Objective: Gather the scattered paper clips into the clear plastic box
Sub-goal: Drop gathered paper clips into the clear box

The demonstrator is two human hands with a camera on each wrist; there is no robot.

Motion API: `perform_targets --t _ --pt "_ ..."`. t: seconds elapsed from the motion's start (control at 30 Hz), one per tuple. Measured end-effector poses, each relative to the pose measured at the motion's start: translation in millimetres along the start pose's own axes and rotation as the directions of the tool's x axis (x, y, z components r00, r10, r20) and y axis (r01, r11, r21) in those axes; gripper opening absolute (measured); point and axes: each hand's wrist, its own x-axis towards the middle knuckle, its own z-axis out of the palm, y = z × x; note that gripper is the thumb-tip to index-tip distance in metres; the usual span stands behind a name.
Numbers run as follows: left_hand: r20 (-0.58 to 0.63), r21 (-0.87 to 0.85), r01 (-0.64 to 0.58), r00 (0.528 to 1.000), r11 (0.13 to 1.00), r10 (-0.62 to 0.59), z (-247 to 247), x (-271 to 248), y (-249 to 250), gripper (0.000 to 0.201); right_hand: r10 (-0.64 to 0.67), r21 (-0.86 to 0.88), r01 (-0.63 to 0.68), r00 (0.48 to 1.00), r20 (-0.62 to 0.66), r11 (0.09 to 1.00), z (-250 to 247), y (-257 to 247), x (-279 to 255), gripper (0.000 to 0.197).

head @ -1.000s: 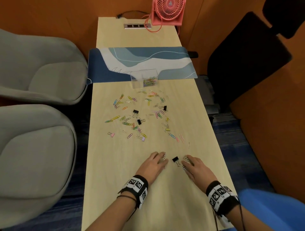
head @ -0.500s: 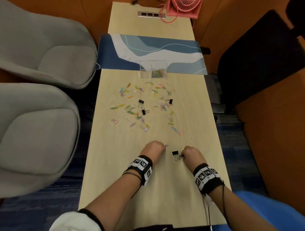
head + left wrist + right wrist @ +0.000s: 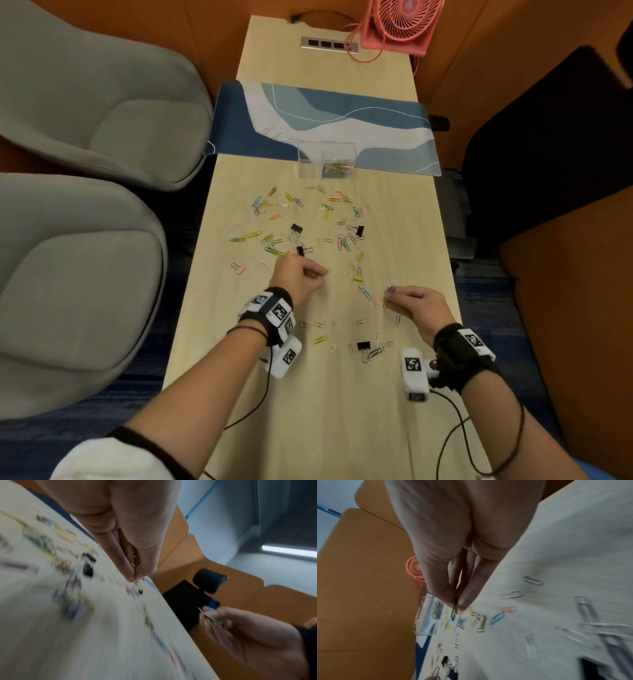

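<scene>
Several coloured paper clips (image 3: 329, 212) and black binder clips (image 3: 296, 229) lie scattered over the wooden table (image 3: 308, 428). The clear plastic box (image 3: 325, 160) stands at the mat's near edge with some clips inside. My left hand (image 3: 301, 275) is raised above the table, its fingers pinching a few paper clips (image 3: 134, 562). My right hand (image 3: 416, 303), lifted near the table's right edge, pinches several paper clips (image 3: 455, 609), some dangling below the fingers. More silver clips and a black binder clip (image 3: 363, 346) lie between my wrists.
A blue patterned mat (image 3: 322, 120) crosses the table behind the box. A pink fan (image 3: 400, 24) and a power strip (image 3: 329, 44) sit at the far end. Grey chairs (image 3: 85, 205) stand on the left, a black chair (image 3: 548, 144) on the right.
Both hands have risen from the near table and moved forward towards the scattered clips, each carrying pinched clips. The near binder clip and silver clips now lie behind them.
</scene>
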Motion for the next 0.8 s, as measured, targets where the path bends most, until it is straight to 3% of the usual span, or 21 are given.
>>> perform_targets --t 0.07,0.2,0.43,0.67,0.8 --pt "-0.068 -0.066 0.014 0.997 0.998 -0.019 -21.0 25.6 14.6 0.013 -0.037 0.052 0.036 0.999 0.017 0.998 4.4 -21.7 11.7 0.014" --pt "-0.218 -0.123 -0.074 0.975 0.99 0.046 -57.0 83.4 46.3 0.011 -0.145 0.08 0.144 0.989 0.001 0.986 15.2 -65.5 45.0 0.013" --pt "-0.31 -0.153 -0.212 0.938 0.965 0.157 -69.8 184.0 86.9 0.01 -0.273 0.228 0.282 0.96 -0.069 0.932 45.0 -135.7 116.6 0.013" --pt "-0.221 -0.004 -0.249 0.945 0.969 0.242 -36.1 254.6 79.8 0.013 -0.297 0.531 0.328 0.944 -0.145 0.782 67.4 -189.4 179.1 0.016" --pt "-0.159 0.162 -0.223 0.956 0.961 0.248 -22.6 277.8 66.2 0.018 -0.404 0.293 0.421 0.907 -0.12 0.858 83.2 -205.3 203.7 0.015"
